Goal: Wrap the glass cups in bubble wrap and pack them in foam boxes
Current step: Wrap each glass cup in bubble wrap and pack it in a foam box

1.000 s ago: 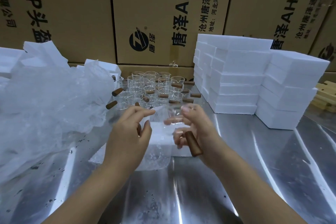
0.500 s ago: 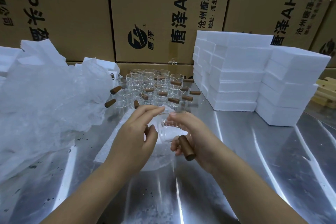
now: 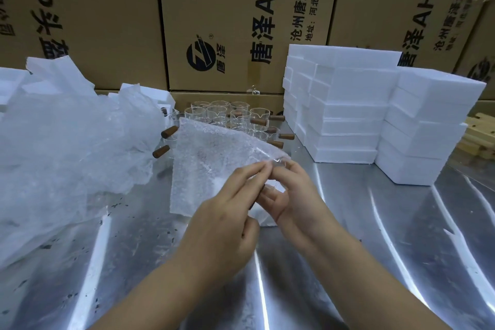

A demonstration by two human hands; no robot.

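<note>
A sheet of bubble wrap (image 3: 209, 166) stands lifted in front of me, spread up and to the left. My left hand (image 3: 222, 225) pinches its right corner with thumb and forefinger. My right hand (image 3: 292, 195) meets that corner with its fingertips and cradles a glass cup (image 3: 273, 186) in its palm. Most of the cup is hidden; only clear glass and a sliver of its brown wooden handle show between the hands. A white foam box (image 3: 263, 218) lies on the table under my hands, mostly covered.
Several glass cups with wooden handles (image 3: 241, 115) stand grouped behind the sheet. Stacks of white foam boxes (image 3: 345, 115) fill the right. A heap of bubble wrap (image 3: 67, 147) lies to the left on the steel table (image 3: 361, 222). Cardboard cartons (image 3: 241, 21) wall the back.
The bubble wrap sheet has been raised and spread out, now hiding part of the cup group. Both hands moved right and their fingertips came together; the cup's handle is now almost hidden.
</note>
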